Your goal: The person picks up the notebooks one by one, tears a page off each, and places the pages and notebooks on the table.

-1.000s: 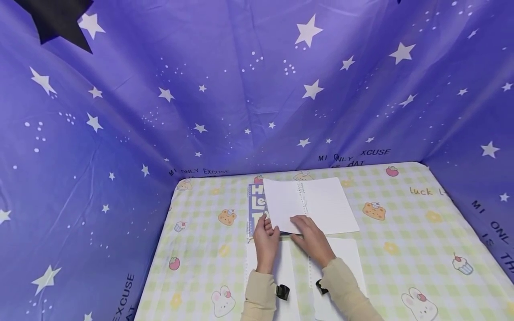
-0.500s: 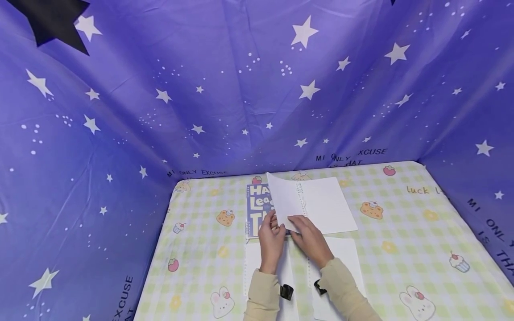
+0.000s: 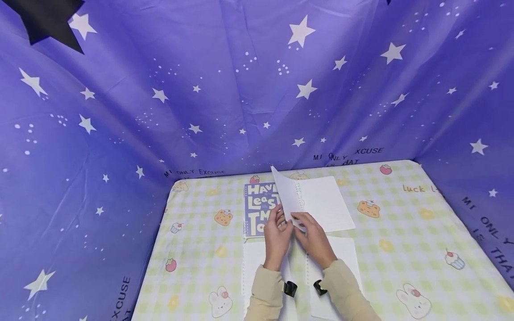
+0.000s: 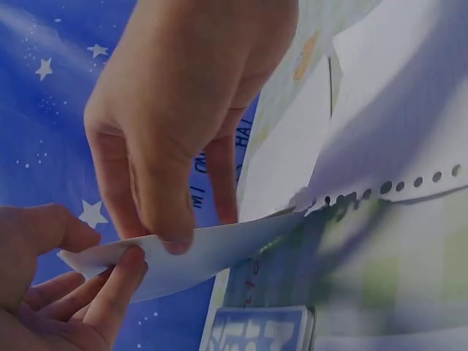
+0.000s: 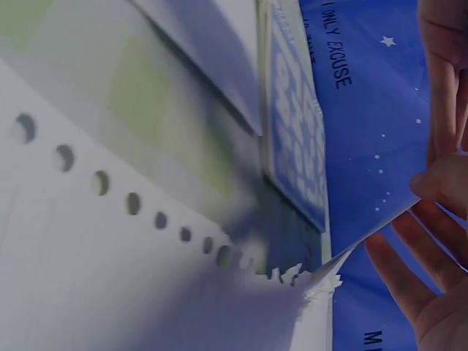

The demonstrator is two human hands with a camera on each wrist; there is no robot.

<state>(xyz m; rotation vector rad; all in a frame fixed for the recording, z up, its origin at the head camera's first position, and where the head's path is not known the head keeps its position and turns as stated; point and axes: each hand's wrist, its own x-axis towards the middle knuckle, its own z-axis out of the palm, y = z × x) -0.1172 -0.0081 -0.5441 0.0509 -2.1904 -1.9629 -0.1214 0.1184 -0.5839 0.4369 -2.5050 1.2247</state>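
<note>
A white notebook (image 3: 329, 203) lies spread on the table, with a row of punched holes and ragged paper bits along its middle. Its left page (image 3: 283, 191) is lifted and tilts steeply. My left hand (image 3: 278, 238) pinches the outer edge of that page between thumb and fingers. On the same page my right hand (image 3: 315, 240) grips with the thumb on one face and fingers behind, as the left wrist view shows of the page (image 4: 212, 252). Close-up in the right wrist view, the torn paper bits (image 5: 292, 276) stand at the foot of the page (image 5: 344, 256).
Left of the raised page lies a purple notebook (image 3: 254, 209) with large white lettering. Two white hole-edged sheets or pads, one on the left (image 3: 252, 258) and one on the right (image 3: 346, 252), lie nearer, partly under the forearms. A starry purple cloth (image 3: 225, 89) hangs behind the checked table (image 3: 192, 258).
The lifted page has tilted further up and to the right, baring more of the purple notebook's lettering. My left hand has moved right, closer to my right hand.
</note>
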